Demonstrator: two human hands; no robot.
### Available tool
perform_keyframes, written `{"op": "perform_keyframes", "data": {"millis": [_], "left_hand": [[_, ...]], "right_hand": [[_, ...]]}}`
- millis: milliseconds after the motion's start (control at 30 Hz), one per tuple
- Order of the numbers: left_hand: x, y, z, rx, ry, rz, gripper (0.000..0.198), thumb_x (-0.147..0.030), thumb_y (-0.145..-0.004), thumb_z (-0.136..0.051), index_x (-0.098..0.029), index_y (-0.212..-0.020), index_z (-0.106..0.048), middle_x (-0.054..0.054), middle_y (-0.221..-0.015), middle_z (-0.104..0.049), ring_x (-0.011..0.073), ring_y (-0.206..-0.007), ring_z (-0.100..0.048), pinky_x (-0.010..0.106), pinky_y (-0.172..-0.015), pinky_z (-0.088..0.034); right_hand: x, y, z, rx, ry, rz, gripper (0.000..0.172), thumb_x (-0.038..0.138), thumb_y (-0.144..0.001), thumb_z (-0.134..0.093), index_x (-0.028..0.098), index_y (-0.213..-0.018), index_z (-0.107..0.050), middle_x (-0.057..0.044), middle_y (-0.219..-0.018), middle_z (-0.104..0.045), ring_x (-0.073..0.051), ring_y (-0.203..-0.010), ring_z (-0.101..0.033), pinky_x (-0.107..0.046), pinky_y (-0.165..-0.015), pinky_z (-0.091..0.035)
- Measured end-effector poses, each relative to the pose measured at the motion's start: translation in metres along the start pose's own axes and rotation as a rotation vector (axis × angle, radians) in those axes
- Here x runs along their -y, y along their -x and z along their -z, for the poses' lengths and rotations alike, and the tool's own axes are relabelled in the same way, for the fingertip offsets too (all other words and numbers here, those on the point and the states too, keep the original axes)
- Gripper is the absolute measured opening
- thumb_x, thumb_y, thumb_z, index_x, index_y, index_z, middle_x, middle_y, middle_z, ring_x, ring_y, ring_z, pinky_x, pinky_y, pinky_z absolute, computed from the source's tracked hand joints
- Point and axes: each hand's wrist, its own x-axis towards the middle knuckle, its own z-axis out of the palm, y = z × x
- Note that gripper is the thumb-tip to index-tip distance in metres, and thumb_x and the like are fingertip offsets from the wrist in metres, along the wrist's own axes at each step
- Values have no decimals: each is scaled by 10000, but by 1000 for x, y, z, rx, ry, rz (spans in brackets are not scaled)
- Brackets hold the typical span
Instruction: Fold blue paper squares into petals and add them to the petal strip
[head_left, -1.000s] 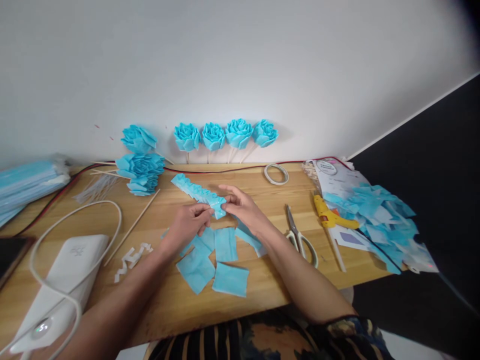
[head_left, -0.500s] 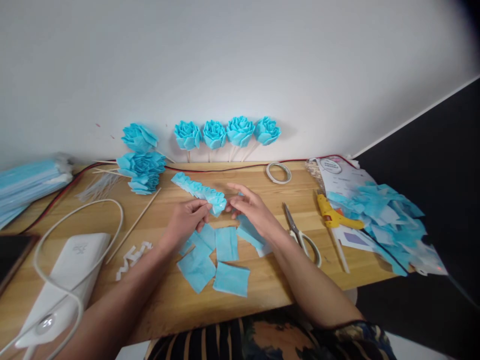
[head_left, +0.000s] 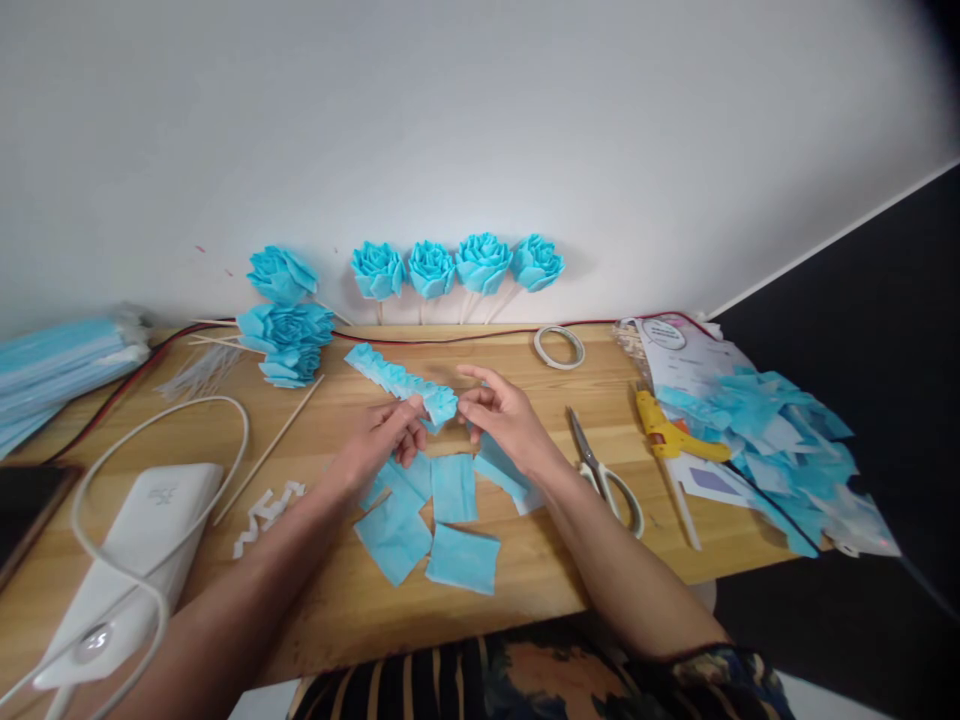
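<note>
A long strip of folded blue petals (head_left: 390, 377) runs from the middle of the wooden table (head_left: 337, 610) back toward the left. My left hand (head_left: 379, 447) pinches its near end. My right hand (head_left: 504, 420) is just right of that end with the fingers curled and apart, the fingertips touching or almost touching the strip. Several loose blue fabric squares (head_left: 457, 555) lie on the table below both hands.
Blue fabric roses on sticks (head_left: 457, 265) lean on the wall; more roses (head_left: 286, 335) lie at the left. Scissors (head_left: 604, 475), a yellow glue gun (head_left: 667, 430), a tape roll (head_left: 558, 346) and a heap of blue scraps (head_left: 780, 440) are at the right. A white device with cable (head_left: 127, 560) and stacked masks (head_left: 60, 365) are at the left.
My right hand let go of the strip's near end and drew slightly right, then came back close to it. My left hand kept its pinch on the strip.
</note>
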Motion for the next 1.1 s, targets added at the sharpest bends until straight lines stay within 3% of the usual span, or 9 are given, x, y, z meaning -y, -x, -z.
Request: {"op": "perform_keyframes", "data": {"millis": [133,467,700,900,1100], "left_hand": [[-3,2,0,24,-89,-14,386,-497,-776,-627,-163,-597,-557,-38,-444,-485,76,-408,-399,219,-465,-306],[-3,2,-1,-16,-56,-35,313,-407,-771,-619,-169,-582,-542,-51,-453,-475,66,-410,-373,212,-466,-293],[-7,5,-1,-81,-149,-78,288,-394,-781,-614,-169,-605,-577,-45,-463,-472,87,-467,-379,218,-501,-299],[-10,6,-5,-80,-263,-315,331,-318,-800,-605,-165,-515,-533,-16,-588,-469,114,-596,-458,224,-583,-355],[-2,3,-4,-65,-409,-472,249,-285,-848,-556,-153,-645,-615,7,-686,-535,132,-674,-507,230,-630,-372]], "right_hand": [[-2,0,0,8,13,17,529,257,-759,-666,225,-1269,-530,18,-754,-631,-129,-694,-617,-173,-446,-469],[-2,1,-1,4,35,24,541,250,-760,-661,232,-1283,-523,18,-769,-625,-129,-679,-612,-171,-421,-479],[11,3,4,16,-6,-63,506,262,-814,-566,221,-1316,-510,-35,-853,-680,-163,-770,-667,-183,-453,-505],[11,2,2,-38,-27,-50,516,319,-804,-615,227,-1306,-535,-36,-890,-663,-169,-807,-651,-204,-474,-540],[6,-2,-2,-52,-2,4,542,305,-751,-680,207,-1269,-552,13,-810,-632,-90,-600,-560,-176,-422,-505]]}}
